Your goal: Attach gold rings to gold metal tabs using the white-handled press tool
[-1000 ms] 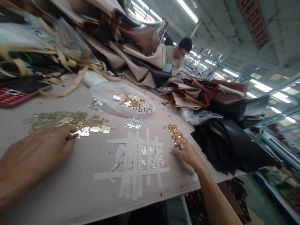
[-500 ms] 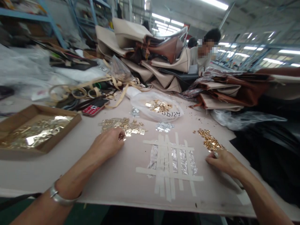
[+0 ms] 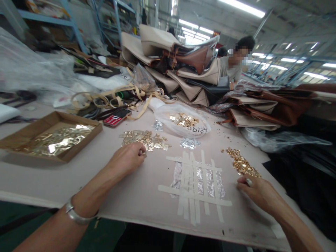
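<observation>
My left hand (image 3: 128,157) is closed at the near edge of a pile of flat gold metal pieces (image 3: 141,138); whatever its curled fingers hold is hidden. On the right, my right hand (image 3: 254,189) is closed just below a heap of small shiny gold parts (image 3: 241,162), with a small pale object (image 3: 249,182) showing at its fingers, too small to name. Between the hands, strips of tape (image 3: 194,199) cross over silvery crinkled material (image 3: 209,182) on the table. Small silver pieces (image 3: 190,142) lie beyond the tape, near an open plastic bag (image 3: 164,115) of gold pieces.
A cardboard box (image 3: 69,154) of gold pieces sits at the left, with a red phone (image 3: 115,118) beyond it. Beige and brown bags (image 3: 194,59) are stacked at the back. Clear plastic (image 3: 273,140) and black material (image 3: 291,182) lie right. A person (image 3: 233,71) is behind the stack.
The whole view has shifted, so the scene appears farther right. Both hands stay near the same piles, with fingers still closed.
</observation>
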The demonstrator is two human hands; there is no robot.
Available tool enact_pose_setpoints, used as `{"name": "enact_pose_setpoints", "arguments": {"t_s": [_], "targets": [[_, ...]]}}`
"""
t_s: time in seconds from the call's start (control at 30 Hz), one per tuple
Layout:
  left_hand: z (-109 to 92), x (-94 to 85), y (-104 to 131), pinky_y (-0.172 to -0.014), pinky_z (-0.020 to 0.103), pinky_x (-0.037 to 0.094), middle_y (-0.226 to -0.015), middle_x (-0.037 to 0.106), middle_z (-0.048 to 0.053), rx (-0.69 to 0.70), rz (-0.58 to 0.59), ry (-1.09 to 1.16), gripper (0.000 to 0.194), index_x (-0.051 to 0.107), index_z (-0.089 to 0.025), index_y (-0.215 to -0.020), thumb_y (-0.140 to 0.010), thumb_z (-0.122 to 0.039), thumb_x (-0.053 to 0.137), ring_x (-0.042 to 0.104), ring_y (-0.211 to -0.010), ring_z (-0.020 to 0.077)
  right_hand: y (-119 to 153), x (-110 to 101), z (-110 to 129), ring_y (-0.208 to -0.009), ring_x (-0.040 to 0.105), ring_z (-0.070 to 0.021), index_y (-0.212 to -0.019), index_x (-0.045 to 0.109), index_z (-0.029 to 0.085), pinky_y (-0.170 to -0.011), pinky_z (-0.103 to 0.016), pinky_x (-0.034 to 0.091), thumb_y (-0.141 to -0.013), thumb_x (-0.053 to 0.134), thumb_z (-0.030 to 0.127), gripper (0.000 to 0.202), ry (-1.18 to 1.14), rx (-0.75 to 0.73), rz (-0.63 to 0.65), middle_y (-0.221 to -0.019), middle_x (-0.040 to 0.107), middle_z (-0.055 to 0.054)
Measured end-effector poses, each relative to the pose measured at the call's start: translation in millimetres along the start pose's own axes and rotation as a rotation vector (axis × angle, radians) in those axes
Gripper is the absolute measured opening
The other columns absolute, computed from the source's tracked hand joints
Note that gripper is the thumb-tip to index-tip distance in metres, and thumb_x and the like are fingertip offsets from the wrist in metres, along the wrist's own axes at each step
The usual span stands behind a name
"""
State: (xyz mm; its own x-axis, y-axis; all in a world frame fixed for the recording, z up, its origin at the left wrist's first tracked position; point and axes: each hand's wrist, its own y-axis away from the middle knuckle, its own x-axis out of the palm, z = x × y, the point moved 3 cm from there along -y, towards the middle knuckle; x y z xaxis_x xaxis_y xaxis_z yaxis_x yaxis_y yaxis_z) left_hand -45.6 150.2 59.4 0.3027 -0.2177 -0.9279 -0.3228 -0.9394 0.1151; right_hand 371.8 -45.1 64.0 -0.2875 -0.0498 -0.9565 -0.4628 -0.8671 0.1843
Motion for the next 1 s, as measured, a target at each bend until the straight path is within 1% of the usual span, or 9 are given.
{"name": "enact_pose_setpoints", "arguments": {"t_s": [0.13,0.23,0.3,0.4,0.5,0.57,0.63,0.77,1.0], "targets": [[-2,1.9,5,-0.074,0.032,0.046,-0.093,0.074,0.006,0.07,-0.022,0.086,0.021,0.072,-0.023,-0.082,-0.076,-0.027,0.052,0.067,-0.087,0.0254,24,-6,30,-0.084,0.072,-0.0263,-0.082,0.077,0.025,-0.08,-0.035,0.051,-0.081,0.063,0.046,0.025,-0.275,-0.081,0.005,-0.087,0.079,-0.005],[-9,8.3,14,-0.079,0.034,0.046,-0.093,0.073,0.006,0.096,-0.05,0.182,0.022,0.07,-0.022,-0.085,-0.08,-0.033,0.051,0.066,-0.088,0.0255,45,-8,66,-0.076,0.069,-0.0221,-0.085,0.077,0.024,-0.073,-0.032,0.051,-0.084,0.064,0.05,0.029,-0.424,-0.137,0.017,-0.08,0.076,-0.003],[-20,16.5,24,-0.076,0.032,0.048,-0.087,0.073,0.003,0.1,-0.037,0.284,0.025,0.068,-0.022,-0.087,-0.083,-0.04,0.051,0.066,-0.082,0.0224,56,-9,91,-0.064,0.063,-0.0188,-0.085,0.077,0.023,-0.063,-0.03,0.049,-0.084,0.064,0.049,0.029,-0.511,-0.137,0.021,-0.069,0.072,-0.001],[-46,31.3,43,-0.066,0.028,0.05,-0.078,0.072,0.002,0.089,0.02,0.479,0.035,0.068,-0.021,-0.087,-0.086,-0.051,0.05,0.066,-0.07,0.0182,67,-5,128,-0.064,0.063,-0.0156,-0.083,0.077,0.022,-0.063,-0.027,0.048,-0.084,0.068,0.041,0.021,-0.65,-0.192,0.051,-0.071,0.073,0.0],[-72,43.6,63,-0.062,0.027,0.053,-0.074,0.072,0.004,-0.018,0.117,0.856,0.039,0.069,-0.019,-0.085,-0.08,-0.057,0.062,0.066,-0.067,0.0177,72,4,153,-0.06,0.059,-0.0125,-0.082,0.077,0.022,-0.059,-0.025,0.045,-0.083,0.07,0.036,0.016,-0.721,-0.244,0.074,-0.068,0.072,0.002],[-85,48.5,73,-0.064,0.027,0.055,-0.073,0.073,0.004,-0.107,0.179,1.097,0.041,0.069,-0.018,-0.083,-0.073,-0.057,0.071,0.068,-0.069,0.0182,73,11,162,-0.06,0.059,-0.0117,-0.084,0.078,0.023,-0.058,-0.024,0.044,-0.084,0.07,0.033,0.013,-0.731,-0.282,0.082,-0.067,0.072,0.003],[-95,50.4,80,-0.066,0.027,0.056,-0.073,0.072,0.004,-0.149,0.21,1.211,0.041,0.069,-0.018,-0.081,-0.07,-0.056,0.075,0.068,-0.069,0.0178,74,17,167,-0.064,0.063,-0.0119,-0.085,0.078,0.023,-0.063,-0.024,0.046,-0.086,0.069,0.03,0.011,-0.721,-0.327,0.085,-0.07,0.074,0.003],[-101,51.9,86,-0.065,0.025,0.055,-0.07,0.071,0.002,-0.137,0.231,1.255,0.034,0.071,-0.018,-0.08,-0.074,-0.051,0.074,0.065,-0.066,0.0151,75,23,171,-0.075,0.07,-0.0132,-0.088,0.079,0.024,-0.074,-0.026,0.05,-0.088,0.068,0.026,0.01,-0.674,-0.378,0.067,-0.082,0.079,0.003],[-101,59.4,90,-0.065,0.02,0.05,-0.076,0.069,-0.001,-0.086,0.278,1.274,0.03,0.071,-0.018,-0.083,-0.08,-0.048,0.069,0.061,-0.07,0.0119,75,26,170,-0.08,0.073,-0.0146,-0.089,0.079,0.025,-0.078,-0.027,0.051,-0.088,0.068,0.024,0.01,-0.646,-0.384,0.08,-0.087,0.08,0.003]]}}
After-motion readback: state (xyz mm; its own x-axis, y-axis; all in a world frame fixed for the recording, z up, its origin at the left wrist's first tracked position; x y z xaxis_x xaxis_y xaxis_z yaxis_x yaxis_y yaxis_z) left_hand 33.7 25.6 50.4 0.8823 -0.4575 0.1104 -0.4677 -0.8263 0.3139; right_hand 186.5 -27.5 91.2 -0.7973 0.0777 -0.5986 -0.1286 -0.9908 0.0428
